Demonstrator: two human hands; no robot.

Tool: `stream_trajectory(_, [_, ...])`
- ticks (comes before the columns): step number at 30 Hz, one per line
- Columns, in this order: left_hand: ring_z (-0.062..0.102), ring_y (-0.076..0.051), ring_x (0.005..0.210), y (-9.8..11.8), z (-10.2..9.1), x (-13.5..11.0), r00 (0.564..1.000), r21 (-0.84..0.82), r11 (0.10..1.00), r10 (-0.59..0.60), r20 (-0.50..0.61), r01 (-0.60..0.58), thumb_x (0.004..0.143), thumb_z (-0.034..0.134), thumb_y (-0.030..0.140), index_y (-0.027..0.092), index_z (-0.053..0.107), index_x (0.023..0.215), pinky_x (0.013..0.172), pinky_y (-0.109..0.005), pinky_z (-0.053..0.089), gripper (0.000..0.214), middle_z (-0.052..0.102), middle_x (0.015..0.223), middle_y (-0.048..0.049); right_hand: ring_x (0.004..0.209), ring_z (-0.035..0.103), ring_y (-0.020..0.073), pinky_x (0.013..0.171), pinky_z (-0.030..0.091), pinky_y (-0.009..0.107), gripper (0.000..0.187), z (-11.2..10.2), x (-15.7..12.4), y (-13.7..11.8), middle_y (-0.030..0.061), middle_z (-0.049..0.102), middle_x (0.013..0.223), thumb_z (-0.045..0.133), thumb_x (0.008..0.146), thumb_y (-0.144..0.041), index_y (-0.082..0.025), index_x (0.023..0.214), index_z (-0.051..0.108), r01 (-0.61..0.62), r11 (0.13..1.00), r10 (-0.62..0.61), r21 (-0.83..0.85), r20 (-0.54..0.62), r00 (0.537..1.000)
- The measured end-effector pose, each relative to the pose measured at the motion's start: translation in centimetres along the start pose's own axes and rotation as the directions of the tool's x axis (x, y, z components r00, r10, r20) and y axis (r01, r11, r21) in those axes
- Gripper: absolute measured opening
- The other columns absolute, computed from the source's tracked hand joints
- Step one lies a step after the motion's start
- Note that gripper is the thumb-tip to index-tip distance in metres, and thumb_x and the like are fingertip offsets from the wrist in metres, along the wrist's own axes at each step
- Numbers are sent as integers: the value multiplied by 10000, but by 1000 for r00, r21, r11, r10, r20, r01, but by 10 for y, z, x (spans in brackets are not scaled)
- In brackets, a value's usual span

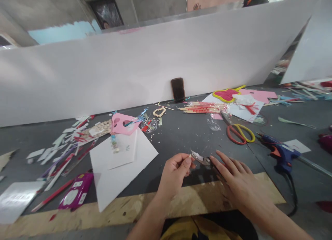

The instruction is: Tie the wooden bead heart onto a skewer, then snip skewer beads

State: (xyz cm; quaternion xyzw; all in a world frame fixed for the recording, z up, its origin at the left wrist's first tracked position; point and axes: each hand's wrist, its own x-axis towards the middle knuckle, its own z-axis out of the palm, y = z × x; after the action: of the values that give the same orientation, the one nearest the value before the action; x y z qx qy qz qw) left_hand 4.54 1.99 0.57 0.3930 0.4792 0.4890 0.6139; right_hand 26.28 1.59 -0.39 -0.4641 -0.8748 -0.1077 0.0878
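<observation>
Near the table's front edge, my left hand (177, 169) pinches a small pale stick piece (190, 156) between thumb and fingertips. Just to its right, the metal jaws of pruning shears (201, 159) point at the piece; I cannot tell whether they touch it. My right hand (237, 177) lies over the handles of the shears and holds them, its fingers fairly straight and the palm hiding most of the grip. Beyond the hands, small pale scraps are scattered on the dark table (176, 136).
Scissors (241, 133) and a blue glue gun (280, 151) lie to the right. Behind are bundled sticks (203, 107), a heart-shaped ornament (159, 111) and a phone (178, 89) against a white panel (124, 70). White card (103, 184) and a purple packet (76, 191) lie left.
</observation>
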Motion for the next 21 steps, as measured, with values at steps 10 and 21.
stream_trajectory(10, [398, -81, 537, 3, 4, -2, 998, 192, 981, 3, 61, -15, 819, 552, 422, 130, 640, 785, 512, -208, 313, 307, 587, 683, -22, 1102, 532, 272, 873, 436, 471, 649, -2, 2, -3, 146, 439, 1386, 434, 712, -15, -216, 1329, 423, 23, 997, -23, -80, -3, 1000])
stream_trajectory(21, [407, -84, 550, 2, 2, -3, 992, 258, 965, 18, 126, -50, 836, 531, 379, 122, 663, 801, 526, -212, 314, 291, 606, 699, -31, 1038, 587, 245, 826, 486, 421, 673, 1, 2, -7, 166, 500, 1332, 398, 677, 21, -176, 1319, 440, 41, 998, -41, -55, 9, 999])
